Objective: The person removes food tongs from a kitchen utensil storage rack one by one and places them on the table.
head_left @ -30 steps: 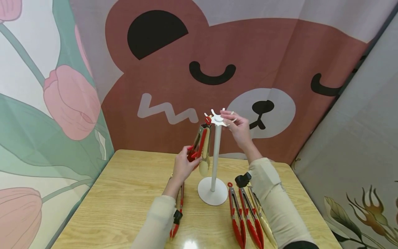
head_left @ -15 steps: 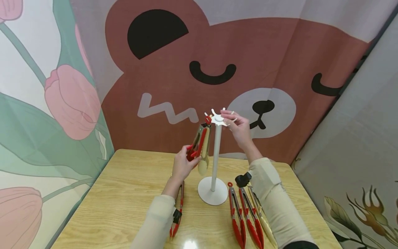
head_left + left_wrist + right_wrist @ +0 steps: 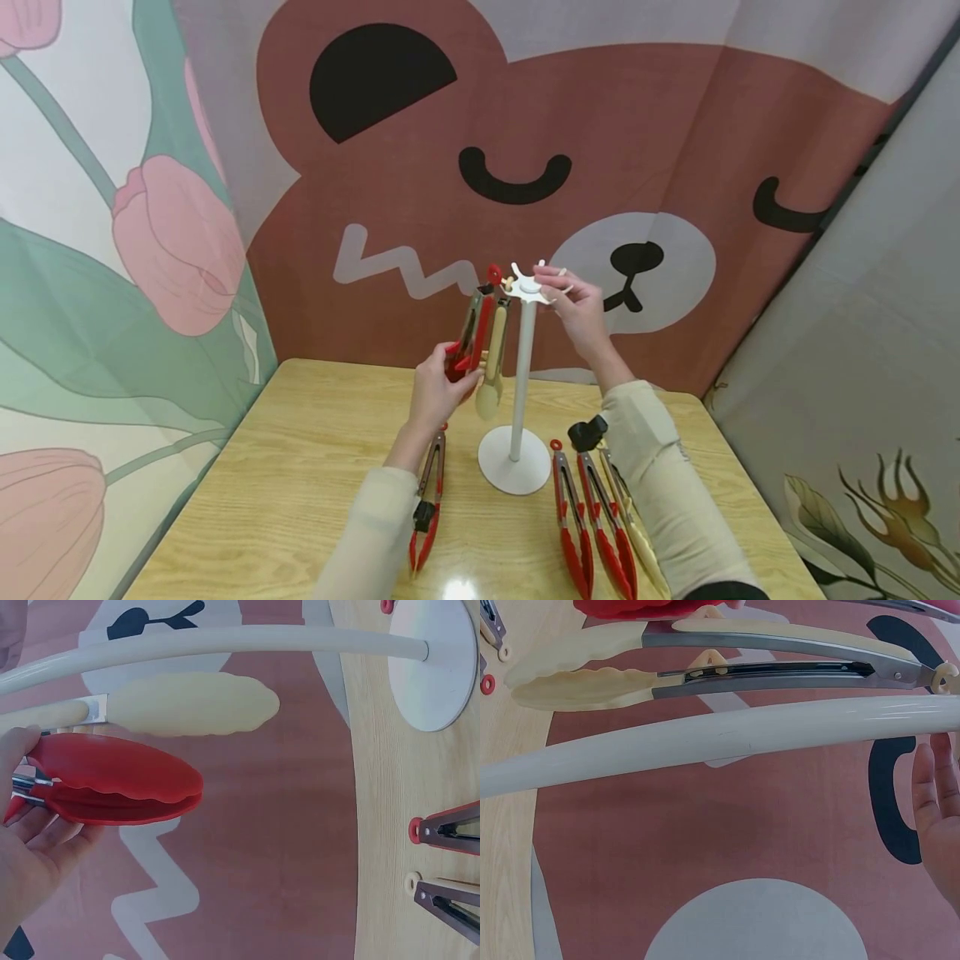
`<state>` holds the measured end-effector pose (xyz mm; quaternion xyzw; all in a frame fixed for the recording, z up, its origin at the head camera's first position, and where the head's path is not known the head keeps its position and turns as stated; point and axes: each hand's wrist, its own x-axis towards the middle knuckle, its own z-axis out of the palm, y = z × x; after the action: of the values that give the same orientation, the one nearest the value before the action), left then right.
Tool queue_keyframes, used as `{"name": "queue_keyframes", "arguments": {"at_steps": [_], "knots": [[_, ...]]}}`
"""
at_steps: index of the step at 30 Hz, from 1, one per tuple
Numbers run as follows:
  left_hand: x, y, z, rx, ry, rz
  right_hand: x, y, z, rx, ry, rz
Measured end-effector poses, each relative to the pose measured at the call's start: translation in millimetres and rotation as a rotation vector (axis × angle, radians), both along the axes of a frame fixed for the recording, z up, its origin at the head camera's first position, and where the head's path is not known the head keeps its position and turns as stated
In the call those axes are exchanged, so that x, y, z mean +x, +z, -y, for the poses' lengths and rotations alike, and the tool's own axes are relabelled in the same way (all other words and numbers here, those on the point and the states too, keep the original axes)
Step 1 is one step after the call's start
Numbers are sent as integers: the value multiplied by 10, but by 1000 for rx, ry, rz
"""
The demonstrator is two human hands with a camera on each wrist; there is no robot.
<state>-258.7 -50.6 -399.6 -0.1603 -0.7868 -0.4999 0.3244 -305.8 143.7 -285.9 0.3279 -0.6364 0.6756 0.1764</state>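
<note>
My left hand (image 3: 438, 387) grips red tongs (image 3: 470, 337) by their lower part, raised beside the white hook stand (image 3: 523, 375). The ring at their upper end is left of the stand's hooks, apart from them. Cream tongs (image 3: 495, 350) hang from a left-hand hook, scalloped tips down; in the right wrist view the ring of the cream tongs (image 3: 780, 637) is at the far right. My right hand (image 3: 576, 310) pinches the stand's hooked top on its right side. In the left wrist view, the red tongs (image 3: 116, 780) show silicone tips slightly parted.
Right of the stand's round base (image 3: 513, 473) lie red tongs (image 3: 573, 521), a second red pair (image 3: 606, 525) and a cream pair (image 3: 637, 533). Under my left forearm lie more red tongs (image 3: 427, 504); cream tongs (image 3: 448, 904) show beside them in the left wrist view.
My left hand has moved slightly left and up with the red tongs, whose ring has come away from the hook. The right hand stays at the stand's top.
</note>
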Motion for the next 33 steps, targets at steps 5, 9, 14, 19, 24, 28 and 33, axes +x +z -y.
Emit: {"name": "queue_keyframes", "arguments": {"at_steps": [5, 9, 14, 19, 24, 28, 33], "knots": [[15, -16, 50, 11, 37, -18, 4, -6, 2, 0, -1, 7], [29, -10, 91, 30, 62, -14, 3, -4, 1, 7, -3, 2], [55, -3, 138, 50, 68, 8, -7, -8, -2, 8, -9, -10], [85, -13, 190, 77, 79, 38, -3, -9, 1, -4, 2, -13], [115, -48, 250, 83, 109, 60, -10, -15, -3, -17, 13, -15], [133, -94, 300, 69, 150, 78, -9, -16, 0, -14, 20, -18], [140, -133, 351, 46, 192, 59, -4, -14, 10, -22, 25, -19]]}}
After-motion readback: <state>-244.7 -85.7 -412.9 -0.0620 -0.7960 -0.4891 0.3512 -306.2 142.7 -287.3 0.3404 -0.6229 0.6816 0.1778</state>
